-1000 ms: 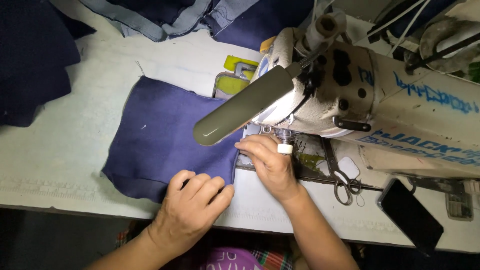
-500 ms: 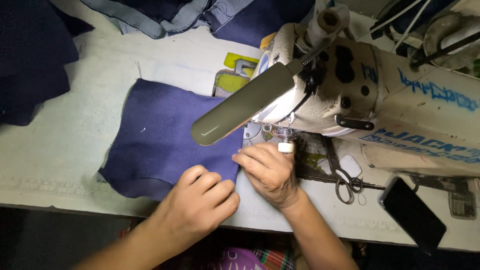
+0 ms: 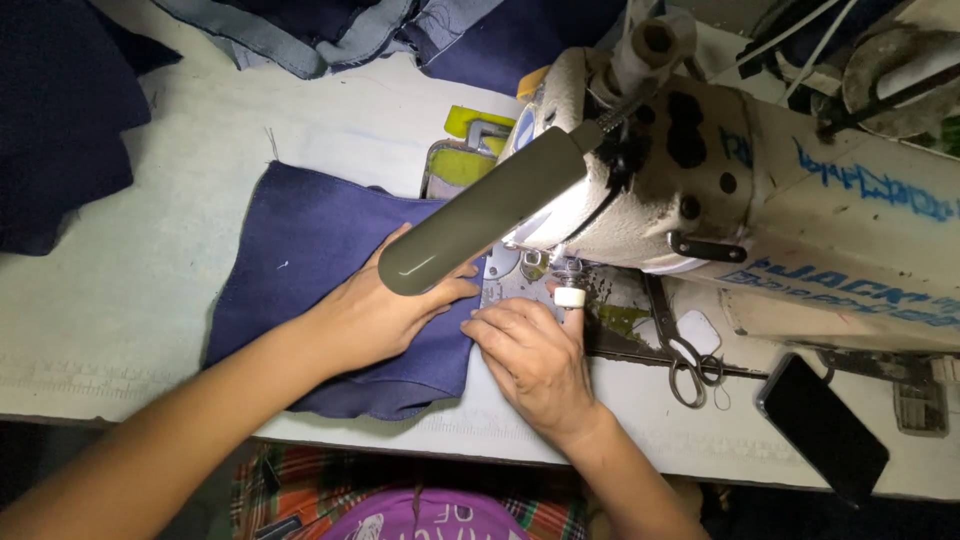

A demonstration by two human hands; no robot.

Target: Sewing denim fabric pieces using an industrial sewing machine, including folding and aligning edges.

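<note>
A dark blue piece of cloth (image 3: 300,250) lies flat on the white table (image 3: 130,300), its right edge at the needle plate of a worn white sewing machine (image 3: 760,200). My left hand (image 3: 385,310) lies flat on the cloth, fingers spread, partly under the machine's grey lamp arm (image 3: 490,210). My right hand (image 3: 530,360) pinches the cloth's right edge just in front of the presser foot (image 3: 565,270); a white guard sits on one fingertip.
Scissors (image 3: 690,365) lie to the right of the needle plate, and a black phone (image 3: 825,425) rests near the table's front edge. Dark blue cloth is heaped at the far left (image 3: 60,120) and at the back (image 3: 400,30). A yellow-green part (image 3: 465,150) sits behind the lamp.
My left hand slid up and forward from the cloth's near edge onto its middle, and its fingers opened flat. The right hand stayed at the cloth's edge by the presser foot.
</note>
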